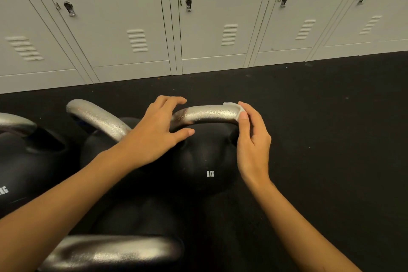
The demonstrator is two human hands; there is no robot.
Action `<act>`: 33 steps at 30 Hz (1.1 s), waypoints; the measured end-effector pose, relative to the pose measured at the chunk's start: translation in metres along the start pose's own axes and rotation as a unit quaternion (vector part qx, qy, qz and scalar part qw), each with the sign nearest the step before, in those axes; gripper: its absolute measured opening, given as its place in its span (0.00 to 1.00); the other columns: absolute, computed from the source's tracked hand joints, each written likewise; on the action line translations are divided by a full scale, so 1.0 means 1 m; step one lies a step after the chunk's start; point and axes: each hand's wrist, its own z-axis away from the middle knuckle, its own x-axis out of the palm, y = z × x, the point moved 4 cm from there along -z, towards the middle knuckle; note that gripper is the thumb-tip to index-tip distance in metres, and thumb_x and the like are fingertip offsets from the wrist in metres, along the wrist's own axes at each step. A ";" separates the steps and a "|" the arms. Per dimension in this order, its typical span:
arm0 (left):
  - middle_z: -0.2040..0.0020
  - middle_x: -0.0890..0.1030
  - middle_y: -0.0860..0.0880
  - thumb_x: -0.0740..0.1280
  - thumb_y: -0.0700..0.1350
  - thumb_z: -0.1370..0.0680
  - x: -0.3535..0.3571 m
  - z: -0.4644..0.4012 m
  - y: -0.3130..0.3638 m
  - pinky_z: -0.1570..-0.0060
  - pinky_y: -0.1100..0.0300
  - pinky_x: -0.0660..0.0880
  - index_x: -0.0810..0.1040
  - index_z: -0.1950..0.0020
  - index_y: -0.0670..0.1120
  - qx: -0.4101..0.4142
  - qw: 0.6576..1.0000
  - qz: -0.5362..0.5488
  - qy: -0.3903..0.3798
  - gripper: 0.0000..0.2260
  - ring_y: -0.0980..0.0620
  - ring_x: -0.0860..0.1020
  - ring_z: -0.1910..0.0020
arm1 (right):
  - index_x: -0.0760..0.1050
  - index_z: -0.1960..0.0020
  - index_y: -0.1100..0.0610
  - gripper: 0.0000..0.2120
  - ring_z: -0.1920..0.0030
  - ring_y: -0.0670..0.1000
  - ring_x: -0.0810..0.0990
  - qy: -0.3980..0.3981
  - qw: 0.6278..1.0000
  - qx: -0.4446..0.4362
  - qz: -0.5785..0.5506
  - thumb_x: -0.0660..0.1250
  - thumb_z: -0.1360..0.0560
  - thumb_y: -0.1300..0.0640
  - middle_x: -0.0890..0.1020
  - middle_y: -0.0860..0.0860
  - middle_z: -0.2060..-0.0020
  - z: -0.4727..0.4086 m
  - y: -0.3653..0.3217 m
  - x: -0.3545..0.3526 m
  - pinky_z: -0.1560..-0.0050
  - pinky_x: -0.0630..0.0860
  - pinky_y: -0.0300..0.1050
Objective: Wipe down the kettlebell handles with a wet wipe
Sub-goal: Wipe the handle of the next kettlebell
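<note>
Right hand (251,139): a small folded white wet wipe (235,111) is pinched between thumb and fingers and pressed over the right bend of the 8 kg kettlebell's handle (207,114).

Left hand (157,133): fingers are spread and loosely curved over the left end of the same handle, thumb lying low against the black body; nothing is gripped. Whether the fingertips touch the metal cannot be told.

8 kg kettlebell (207,161): stood upright on the black floor (320,128), at the right end of the group, handle uppermost. The handle's long axis is laid across the view, left to right, arching up at mid-span; droplets are seen along its bare length.

Second handle (99,118): angled from upper left to lower right, partly covered by the left forearm, also beaded with droplets.

Further kettlebells: one at the left edge (26,157), one at the bottom edge (110,252), blurred.

Lockers (132,17): grey, ranged behind.

Risks, as judged: the wipe is small and only pinched, so it could be dragged off the wet metal or dropped; the underside of the handle could be missed; with the left hand unclosed, the bell could be rocked by a firm stroke.
</note>
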 end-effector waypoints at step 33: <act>0.48 0.78 0.56 0.73 0.54 0.29 -0.001 -0.010 -0.001 0.45 0.58 0.75 0.75 0.43 0.53 -0.010 0.998 0.061 0.003 0.17 0.57 0.76 0.48 | 0.72 0.34 0.40 0.14 0.39 0.37 0.74 -0.017 0.996 0.068 -0.049 0.52 0.16 0.46 0.76 0.39 0.41 0.005 0.011 0.001 0.38 0.74 0.40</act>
